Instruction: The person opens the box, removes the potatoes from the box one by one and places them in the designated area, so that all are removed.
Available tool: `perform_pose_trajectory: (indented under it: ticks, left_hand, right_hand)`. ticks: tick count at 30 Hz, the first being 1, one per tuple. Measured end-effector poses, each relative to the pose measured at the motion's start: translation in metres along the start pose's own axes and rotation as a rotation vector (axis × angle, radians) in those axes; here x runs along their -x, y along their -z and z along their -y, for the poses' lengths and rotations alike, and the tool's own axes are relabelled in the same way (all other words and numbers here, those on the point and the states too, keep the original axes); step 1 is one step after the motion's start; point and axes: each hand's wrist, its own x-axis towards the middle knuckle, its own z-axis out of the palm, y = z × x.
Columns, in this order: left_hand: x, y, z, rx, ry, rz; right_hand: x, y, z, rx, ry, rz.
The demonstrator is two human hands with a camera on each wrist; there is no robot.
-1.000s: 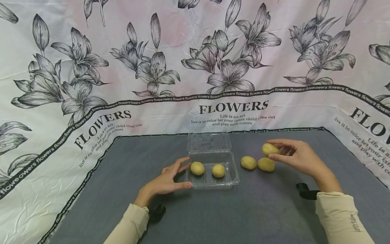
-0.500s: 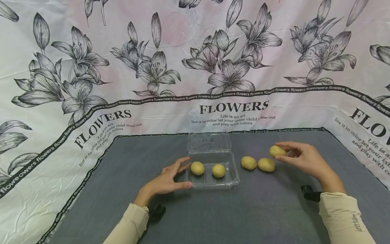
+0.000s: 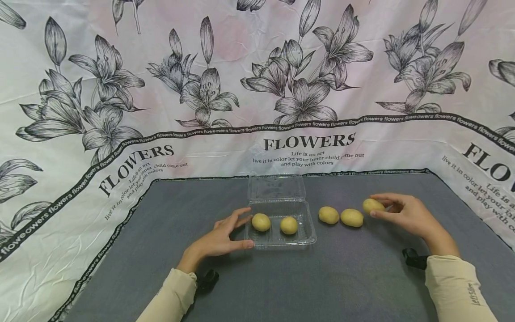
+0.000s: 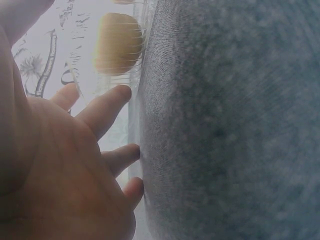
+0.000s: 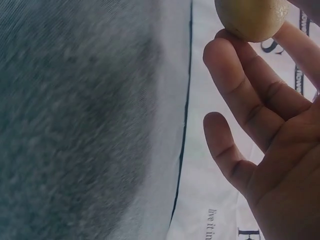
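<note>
My right hand (image 3: 410, 215) pinches a small yellow potato (image 3: 373, 206) between thumb and fingertips at the right of the table; the right wrist view shows this potato (image 5: 251, 17) at the fingertips. Left of it, two more potatoes lie side by side, one potato (image 3: 352, 218) nearer the hand and another potato (image 3: 328, 215) nearer the box. The clear plastic box (image 3: 307, 228) stands with its lid tipped back, holding a left potato (image 3: 260, 222) and a right potato (image 3: 289, 225). My left hand (image 3: 219, 237) spreads its fingers and thumb at the box's left side.
The grey table (image 3: 281, 286) reaches back to a white flower-printed cloth (image 3: 217, 156) hanging behind it. The box's raised lid (image 3: 276, 188) leans toward that cloth. Dark wrist straps with cameras stick out below both hands.
My right hand has moved right and toward me, carrying its potato away from the pair and lower in the view. The left hand and the box have stayed where they were.
</note>
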Motion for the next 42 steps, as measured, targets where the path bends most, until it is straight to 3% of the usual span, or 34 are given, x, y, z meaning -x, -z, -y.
perform_pose_trajectory:
  ticks: [15, 27, 42]
  left_hand:
    - [0.002, -0.001, 0.0, 0.0, -0.005, 0.002]
    - [0.002, -0.001, 0.0, 0.001, 0.004, 0.0]
    - [0.0, 0.0, 0.001, -0.001, -0.006, 0.004]
  right_hand:
    - [0.003, -0.011, -0.014, 0.028, -0.056, 0.074]
    - [0.001, -0.012, -0.017, 0.003, -0.057, 0.134]
    - [0.002, -0.011, -0.015, 0.002, -0.039, 0.148]
